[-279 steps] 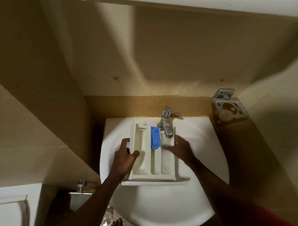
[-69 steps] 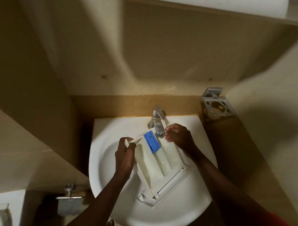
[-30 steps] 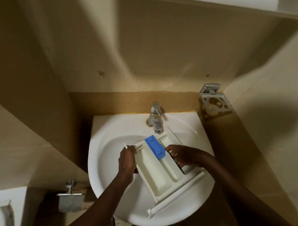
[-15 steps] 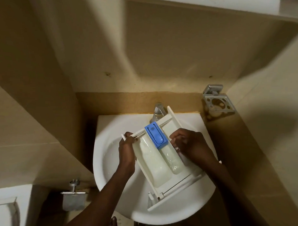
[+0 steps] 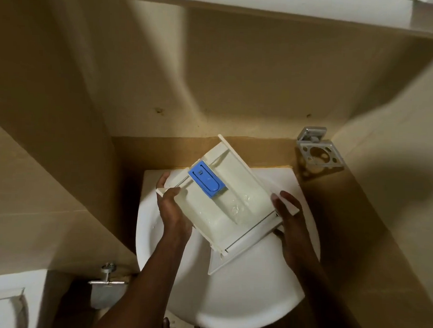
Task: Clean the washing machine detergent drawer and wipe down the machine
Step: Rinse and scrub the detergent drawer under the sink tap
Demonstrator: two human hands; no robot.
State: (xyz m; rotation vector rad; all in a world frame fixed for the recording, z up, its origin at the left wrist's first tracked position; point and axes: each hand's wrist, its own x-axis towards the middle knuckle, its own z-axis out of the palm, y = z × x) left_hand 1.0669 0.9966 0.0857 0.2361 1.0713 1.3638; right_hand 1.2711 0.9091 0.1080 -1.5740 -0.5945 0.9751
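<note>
At the lower left stands a white fixture (image 5: 4, 303), and just beside it a small metal valve (image 5: 107, 276) juts from the wall. The person's left hand (image 5: 174, 211) grips the left rear corner of the detergent drawer (image 5: 234, 189), thumb on top and fingers curled behind the edge. The cream-white drawer is held in the air over the white sink (image 5: 230, 299), tilted, with its rear end raised toward the wall and its front panel lowest, over the basin. A blue cap (image 5: 206, 179) sits on the middle compartment; it bears a small mark, too small to read. Water glistens in the compartment to the right of the cap. The right hand (image 5: 291, 218) clasps the drawer's front right corner, its fingers wrapped round the end of the front panel. On the wall at the right hangs a square metal holder (image 5: 319, 152) with a round opening.
</note>
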